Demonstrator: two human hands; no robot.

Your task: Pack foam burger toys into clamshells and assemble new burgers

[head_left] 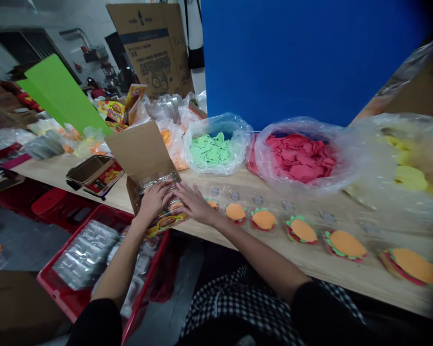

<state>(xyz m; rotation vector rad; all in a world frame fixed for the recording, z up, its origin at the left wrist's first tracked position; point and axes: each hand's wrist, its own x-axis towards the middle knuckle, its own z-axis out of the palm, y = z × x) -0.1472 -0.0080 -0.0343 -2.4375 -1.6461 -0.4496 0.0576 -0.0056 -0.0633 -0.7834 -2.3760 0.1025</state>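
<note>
A checkered cloth [225, 307] is being kept over the person's lap, with black sleeves showing at both arms. To the left, a red crate [63, 283] is being used on the floor, and stacks of clear plastic trays [86, 254] are being held inside it. At the table edge, the left hand [153, 202] and right hand [193, 203] are being held spread and partly open, side by side. A clear plastic pack [162, 190] with a printed card [168, 223] is being touched by the left hand's fingers, and the right hand's fingertips are being kept at its edge, but a firm grip cannot be told. The pack is being kept at the wooden table's [303, 257] edge, against a cardboard box [140, 151]. Along the table to the right, felt burgers [301, 229] are being laid out in a row, with small clear round pieces [258, 200] lying behind them. A brown tray [88, 170] is being left on the table to the left. Farther back, bags of green felt pieces [211, 149], red felt pieces [296, 156] and yellow felt pieces [409, 178] are being kept on the table. A blue board [303, 57] is being stood behind the bags, and a green board [61, 96] and a cardboard sheet [151, 48] are being propped up at the far left.
</note>
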